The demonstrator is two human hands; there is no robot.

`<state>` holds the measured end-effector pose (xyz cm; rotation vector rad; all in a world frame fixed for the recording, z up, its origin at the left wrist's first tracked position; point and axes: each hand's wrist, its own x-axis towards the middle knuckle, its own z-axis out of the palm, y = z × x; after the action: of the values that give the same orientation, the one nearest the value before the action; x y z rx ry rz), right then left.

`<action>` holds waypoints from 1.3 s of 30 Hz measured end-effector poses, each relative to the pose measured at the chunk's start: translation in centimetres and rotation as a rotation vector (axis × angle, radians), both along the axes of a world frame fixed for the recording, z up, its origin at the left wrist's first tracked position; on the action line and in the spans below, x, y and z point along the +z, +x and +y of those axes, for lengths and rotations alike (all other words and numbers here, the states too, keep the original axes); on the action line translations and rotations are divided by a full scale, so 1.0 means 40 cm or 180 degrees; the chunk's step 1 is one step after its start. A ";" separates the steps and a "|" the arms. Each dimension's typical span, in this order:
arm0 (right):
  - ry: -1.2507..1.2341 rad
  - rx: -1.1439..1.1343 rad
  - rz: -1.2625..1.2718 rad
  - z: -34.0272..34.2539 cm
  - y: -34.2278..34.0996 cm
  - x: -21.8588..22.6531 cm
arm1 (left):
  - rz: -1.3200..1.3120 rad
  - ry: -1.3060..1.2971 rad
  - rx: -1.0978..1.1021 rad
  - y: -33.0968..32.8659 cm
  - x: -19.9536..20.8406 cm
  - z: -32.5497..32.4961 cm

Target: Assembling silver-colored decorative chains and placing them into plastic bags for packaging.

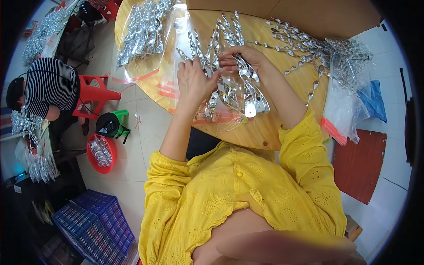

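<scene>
A bunch of shiny silver twisted spiral strips (257, 93) lies on clear plastic on the wooden table, pointing away from me. My left hand (194, 81) comes over the bunch's left side, its fingers bent round some strips and its thumb out to the right. Across the bunch's right side, my right hand (247, 59) has curled fingers around a few strips, whose wide ends hang below it. Both hands are close together, thumb side inward. Thin clear threads (232, 126) trail near the table's front edge.
Bagged spirals (141, 35) lie on the wooden table (269, 139) at far left; more spirals (304, 42) fan out at right beside clear bags (344, 112). A cardboard box (309, 15) stands behind. Left are a seated person (51, 86), red stool (95, 95), red basin (110, 165) and blue crates (95, 225).
</scene>
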<state>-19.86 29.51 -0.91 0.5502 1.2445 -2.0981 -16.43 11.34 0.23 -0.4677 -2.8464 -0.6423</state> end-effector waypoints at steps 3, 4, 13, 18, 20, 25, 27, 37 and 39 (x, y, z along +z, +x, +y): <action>-0.0252 -0.0083 -0.0072 -0.005 -0.001 -0.023 | -0.0208 0.0258 -0.0165 -0.019 -0.027 0.006; -0.0388 -0.0205 -0.0002 -0.006 -0.003 -0.034 | -0.0448 0.0433 -0.0194 -0.025 -0.030 0.007; -0.0504 -0.0191 0.0202 -0.026 -0.016 -0.050 | -0.1182 0.1520 -0.0264 -0.017 -0.023 0.006; -0.0339 -0.0469 0.0270 -0.039 0.006 -0.007 | -0.1591 0.1886 -0.0511 0.013 0.016 0.007; -0.0224 -0.0531 0.0267 -0.040 0.016 0.000 | -0.1520 0.2011 -0.0522 0.022 0.014 0.011; 0.0226 -0.0798 0.0902 -0.058 0.065 0.058 | -0.1735 0.2678 -0.0212 0.024 -0.001 0.007; 0.0244 -0.0792 0.0893 -0.031 0.067 0.043 | -0.1730 0.2631 -0.0209 0.025 0.018 0.006; -0.0631 -0.1278 0.0415 0.085 0.131 0.110 | -0.1820 0.3530 0.0128 0.068 -0.032 -0.046; -0.0701 -0.1107 0.0504 0.079 0.131 0.103 | -0.1950 0.3067 0.0268 0.066 -0.035 -0.046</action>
<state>-14.61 32.67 3.22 0.5392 1.0383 -2.5755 -13.80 9.51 -1.17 0.0370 -2.5222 -2.2511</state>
